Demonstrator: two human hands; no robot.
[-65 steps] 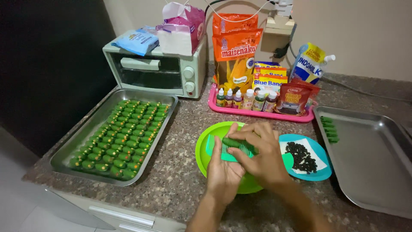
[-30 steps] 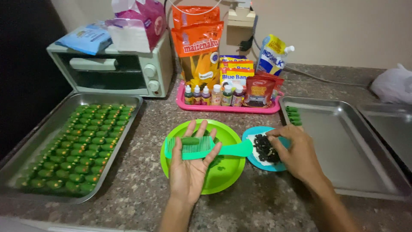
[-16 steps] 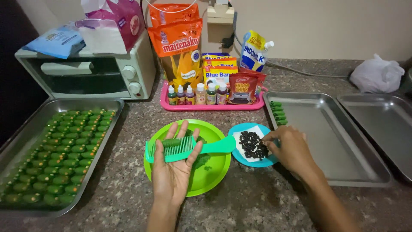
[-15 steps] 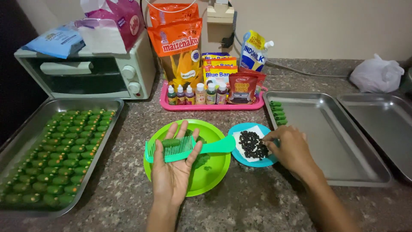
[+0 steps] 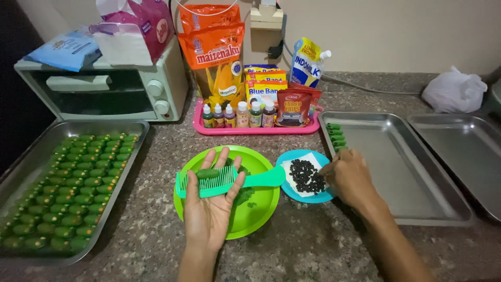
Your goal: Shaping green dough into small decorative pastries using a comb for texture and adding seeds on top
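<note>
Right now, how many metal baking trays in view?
3. One tray at the left, full of green pieces; one tray right of the blue plate, green pieces in its far corner; one tray at the right edge, partly cropped.

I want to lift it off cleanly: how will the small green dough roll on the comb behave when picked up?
The dough roll looks soft, so it would probably dent. Ridged and cylindrical, it may roll off the green comb lying flat on the left hand.

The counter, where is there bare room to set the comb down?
Bare counter shows below the green plate, between the left hand and right hand. The middle tray is mostly bare. The left tray is packed with green pieces.
</note>
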